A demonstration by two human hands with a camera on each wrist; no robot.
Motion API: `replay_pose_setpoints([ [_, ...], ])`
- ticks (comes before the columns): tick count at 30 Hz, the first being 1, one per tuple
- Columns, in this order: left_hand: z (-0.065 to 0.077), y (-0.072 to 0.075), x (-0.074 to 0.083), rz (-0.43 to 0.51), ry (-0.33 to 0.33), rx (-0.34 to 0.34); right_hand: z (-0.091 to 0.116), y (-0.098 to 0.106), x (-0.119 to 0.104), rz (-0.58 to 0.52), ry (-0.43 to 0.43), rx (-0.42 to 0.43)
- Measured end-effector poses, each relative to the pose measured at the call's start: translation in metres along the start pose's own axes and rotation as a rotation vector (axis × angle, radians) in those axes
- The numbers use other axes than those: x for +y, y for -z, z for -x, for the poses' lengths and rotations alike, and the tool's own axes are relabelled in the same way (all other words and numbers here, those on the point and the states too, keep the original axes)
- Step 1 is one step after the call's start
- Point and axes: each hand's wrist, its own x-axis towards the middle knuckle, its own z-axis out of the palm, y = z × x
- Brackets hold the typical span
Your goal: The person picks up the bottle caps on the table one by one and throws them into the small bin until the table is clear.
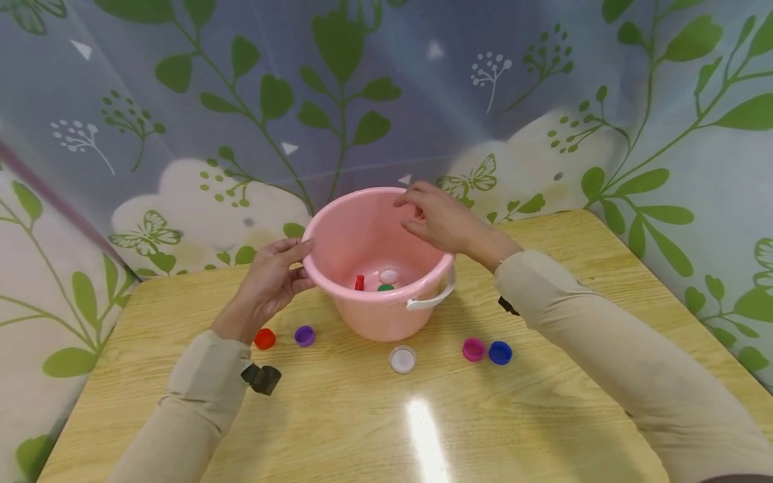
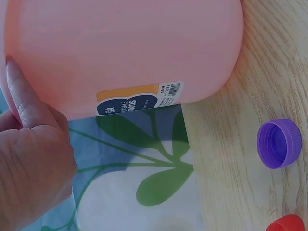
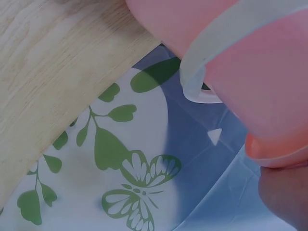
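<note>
A pink bucket (image 1: 392,315) with a white handle (image 1: 431,298) stands upright on the table. My left hand (image 1: 268,282) grips its left rim, thumb at the edge and fingers against the outer wall. Over the right side of the opening, my right hand (image 1: 443,218) hovers with loosely bent fingers, and nothing shows between them. Down in the bucket lie a red piece (image 1: 359,282), a white cap (image 1: 388,276) and a green piece (image 1: 385,287), the last partly hidden by the front rim.
In front of the bucket, a red cap (image 1: 264,339) and a purple cap (image 1: 304,336) lie at left, a white cap (image 1: 402,359) in the middle, a magenta cap (image 1: 474,349) and a blue cap (image 1: 500,352) at right. Behind the wooden table (image 1: 338,416) hangs a leaf-patterned cloth (image 1: 241,168).
</note>
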Motion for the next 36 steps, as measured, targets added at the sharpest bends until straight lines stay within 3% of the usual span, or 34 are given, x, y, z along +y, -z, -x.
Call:
replay_pose_setpoints([
  [4,0.000,-0.001,0.000,0.008,-0.002,0.001,0.001,-0.001,0.006,-0.114,0.010,0.073],
  [8,-0.001,-0.001,0.000,0.015,-0.001,-0.001,0.004,-0.002,0.017,-0.212,0.044,0.272],
  [11,-0.002,-0.002,0.000,0.009,-0.006,-0.006,0.011,0.002,0.023,-0.216,0.055,0.401],
  [15,-0.002,-0.002,0.000,-0.001,-0.019,-0.004,0.031,0.009,0.032,-0.203,0.052,0.428],
  [22,0.000,-0.001,-0.001,-0.012,-0.020,0.004,0.091,0.005,0.055,-0.112,0.062,0.350],
  [27,0.001,0.000,-0.001,-0.011,-0.021,0.011,0.131,-0.007,0.071,-0.059,0.062,0.246],
  [36,-0.001,-0.002,-0.002,0.006,-0.019,-0.009,0.178,-0.036,0.076,-0.126,-0.004,-0.140],
])
